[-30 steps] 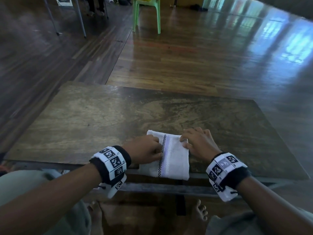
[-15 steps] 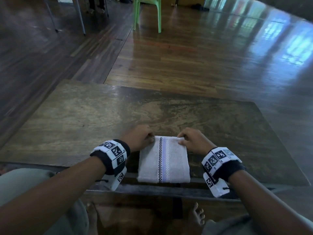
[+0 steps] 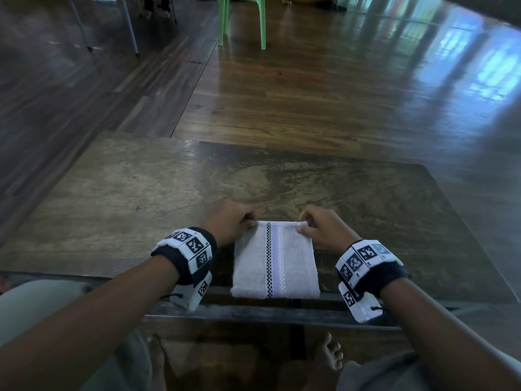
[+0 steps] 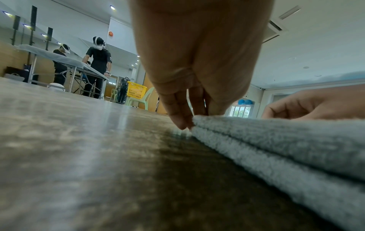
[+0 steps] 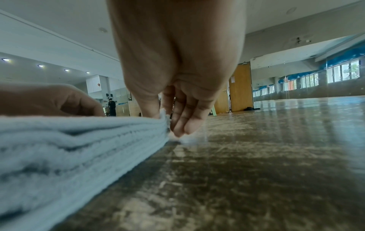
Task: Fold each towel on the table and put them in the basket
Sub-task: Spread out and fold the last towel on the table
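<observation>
A white towel [image 3: 275, 259] with a checkered black stripe and a pale purple stripe lies folded at the near edge of the brown table [image 3: 141, 198], its near end over the edge. My left hand [image 3: 229, 222] pinches its far left corner; in the left wrist view the fingertips [image 4: 182, 120] close on the stacked layers of the towel [image 4: 286, 140]. My right hand [image 3: 320, 225] pinches the far right corner, and the right wrist view shows thumb and fingers [image 5: 181, 123] on the towel [image 5: 79, 140]. A yellow basket [image 4: 136, 91] sits on a chair far behind.
A green plastic chair [image 3: 242, 21] stands on the wooden floor beyond the table. Metal table legs [image 3: 129, 26] are at the far left. Several people stand at a folding table [image 4: 59, 59] in the background. My bare feet [image 3: 332, 354] are under the table.
The towel went from half-turned to lying flat and straight. Both hands slid from its middle to its far corners and now pinch them.
</observation>
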`<move>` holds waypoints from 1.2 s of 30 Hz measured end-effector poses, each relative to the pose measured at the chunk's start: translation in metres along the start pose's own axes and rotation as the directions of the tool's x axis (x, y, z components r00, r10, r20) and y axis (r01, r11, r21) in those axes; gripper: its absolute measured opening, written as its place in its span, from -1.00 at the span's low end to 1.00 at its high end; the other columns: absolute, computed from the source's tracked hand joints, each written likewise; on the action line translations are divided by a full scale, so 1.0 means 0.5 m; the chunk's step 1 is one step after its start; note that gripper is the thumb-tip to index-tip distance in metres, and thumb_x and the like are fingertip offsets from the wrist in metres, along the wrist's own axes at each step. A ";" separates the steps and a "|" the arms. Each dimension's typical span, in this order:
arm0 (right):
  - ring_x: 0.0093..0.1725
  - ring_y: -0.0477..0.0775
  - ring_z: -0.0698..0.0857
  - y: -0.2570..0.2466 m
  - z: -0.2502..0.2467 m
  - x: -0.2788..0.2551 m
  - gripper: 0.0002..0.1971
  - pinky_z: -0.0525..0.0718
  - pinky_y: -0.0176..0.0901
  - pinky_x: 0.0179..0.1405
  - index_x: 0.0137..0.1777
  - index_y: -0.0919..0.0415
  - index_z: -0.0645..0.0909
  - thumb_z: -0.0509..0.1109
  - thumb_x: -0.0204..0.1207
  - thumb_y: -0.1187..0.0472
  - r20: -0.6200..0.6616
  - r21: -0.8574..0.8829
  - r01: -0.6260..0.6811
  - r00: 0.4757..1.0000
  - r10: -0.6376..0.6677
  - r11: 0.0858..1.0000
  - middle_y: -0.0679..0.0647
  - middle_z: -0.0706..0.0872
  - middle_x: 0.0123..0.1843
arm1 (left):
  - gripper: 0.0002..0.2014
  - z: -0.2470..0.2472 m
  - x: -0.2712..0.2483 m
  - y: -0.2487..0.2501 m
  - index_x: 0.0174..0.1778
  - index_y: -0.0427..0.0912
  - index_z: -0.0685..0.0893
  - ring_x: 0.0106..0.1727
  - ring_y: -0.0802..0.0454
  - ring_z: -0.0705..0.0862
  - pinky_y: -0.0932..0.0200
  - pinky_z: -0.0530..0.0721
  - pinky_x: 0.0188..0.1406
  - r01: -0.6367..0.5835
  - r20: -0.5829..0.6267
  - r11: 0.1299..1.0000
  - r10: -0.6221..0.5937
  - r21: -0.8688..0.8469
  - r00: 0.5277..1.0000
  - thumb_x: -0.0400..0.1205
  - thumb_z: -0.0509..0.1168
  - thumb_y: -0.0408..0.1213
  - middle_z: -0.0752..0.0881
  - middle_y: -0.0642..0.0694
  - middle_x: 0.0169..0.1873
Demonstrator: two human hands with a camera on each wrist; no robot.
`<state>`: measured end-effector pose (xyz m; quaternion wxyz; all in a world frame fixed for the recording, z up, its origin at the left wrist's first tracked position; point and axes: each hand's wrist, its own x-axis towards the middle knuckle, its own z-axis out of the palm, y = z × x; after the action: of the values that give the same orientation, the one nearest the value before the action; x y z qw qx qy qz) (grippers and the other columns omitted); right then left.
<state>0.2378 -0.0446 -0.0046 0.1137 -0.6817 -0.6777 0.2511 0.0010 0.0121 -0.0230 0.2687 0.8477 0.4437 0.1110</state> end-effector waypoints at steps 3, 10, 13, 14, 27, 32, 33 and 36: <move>-0.18 0.00 0.64 0.004 -0.005 -0.001 -0.84 0.63 -0.06 -0.17 -0.14 0.12 0.55 0.47 0.45 0.11 -0.047 -0.048 -0.001 0.999 -0.002 0.999 -0.03 0.64 -0.19 | -0.91 -0.001 0.001 -0.002 -0.12 -0.07 0.77 -0.16 0.12 0.62 0.25 0.48 -0.14 0.010 -0.023 1.000 -0.010 0.016 1.000 0.59 0.35 -0.28 0.73 0.04 -0.20; -0.07 -0.05 0.55 0.006 -0.005 -0.002 -0.84 0.59 -0.08 -0.11 -0.20 0.06 0.50 0.48 0.43 0.16 -0.058 -0.231 0.224 0.968 -0.244 0.947 -0.13 0.53 -0.13 | -0.93 0.001 -0.006 0.001 -0.19 -0.04 0.64 -0.24 0.09 0.60 0.23 0.46 -0.24 -0.026 -0.060 0.990 0.035 0.138 0.998 0.61 0.31 -0.22 0.73 -0.03 -0.22; -0.17 -0.07 0.65 0.015 -0.003 -0.001 -0.80 0.66 -0.04 -0.15 -0.27 0.00 0.50 0.50 0.40 0.18 -0.077 -0.099 0.194 0.976 -0.202 0.976 -0.12 0.65 -0.21 | -0.92 -0.003 -0.009 0.005 -0.18 -0.05 0.57 -0.24 0.02 0.61 0.12 0.57 -0.24 -0.060 -0.051 0.977 0.072 0.207 0.996 0.63 0.25 -0.20 0.71 -0.04 -0.23; -0.18 -0.08 0.66 0.018 -0.001 0.000 -0.82 0.67 -0.05 -0.16 -0.27 0.02 0.52 0.51 0.40 0.18 -0.097 -0.061 0.183 0.977 -0.188 0.981 -0.10 0.68 -0.23 | -0.92 -0.003 -0.010 0.005 -0.17 -0.05 0.56 -0.25 0.00 0.62 0.09 0.60 -0.23 -0.064 -0.053 0.975 0.077 0.212 0.996 0.64 0.23 -0.19 0.70 -0.04 -0.24; 0.03 0.10 0.57 -0.008 0.032 -0.016 -0.93 0.61 -0.01 -0.09 -0.11 0.13 0.73 0.45 0.44 0.22 -0.210 -0.467 0.151 0.938 -0.276 0.871 0.06 0.62 0.03 | -0.93 -0.004 -0.010 0.018 -0.09 -0.09 0.60 -0.17 -0.03 0.61 0.15 0.45 -0.22 0.059 -0.112 0.967 -0.032 0.247 0.993 0.63 0.20 -0.28 0.72 -0.08 -0.16; 0.32 0.10 0.45 -0.025 0.053 -0.063 -0.68 0.44 0.01 0.25 0.29 0.14 0.56 0.15 0.62 0.10 -0.108 -0.538 0.115 0.973 -0.204 0.835 0.06 0.50 0.35 | -0.87 0.011 -0.039 0.047 -0.06 -0.03 0.60 0.03 0.00 0.64 0.11 0.40 0.15 -0.059 -0.198 0.947 0.127 0.317 0.972 0.63 0.15 -0.28 0.69 0.04 -0.05; 0.38 0.10 0.40 -0.025 0.055 -0.072 -0.63 0.41 0.02 0.32 0.38 0.14 0.47 0.08 0.65 0.06 -0.085 -0.501 0.098 0.983 -0.161 0.860 0.07 0.44 0.42 | -0.84 0.020 -0.050 0.061 0.00 -0.04 0.60 0.10 -0.02 0.64 0.10 0.38 0.21 -0.085 -0.168 0.949 0.141 0.305 0.976 0.65 0.11 -0.24 0.69 0.02 0.01; 0.55 0.09 0.23 -0.030 0.066 -0.096 -0.51 0.31 0.08 0.47 0.55 0.14 0.24 -0.02 0.68 -0.04 -0.049 -0.402 0.038 0.997 -0.063 0.915 0.08 0.24 0.59 | -0.55 0.060 -0.083 0.090 0.50 -0.20 0.36 0.58 -0.10 0.27 -0.03 0.16 0.57 0.008 0.029 0.959 -0.017 0.283 0.999 0.74 -0.08 -0.09 0.36 -0.19 0.55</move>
<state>0.2105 -0.0971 -0.0163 -0.0011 -0.6801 -0.7284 0.0831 0.0208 -0.0528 -0.0208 0.1524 0.8761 0.4562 0.0318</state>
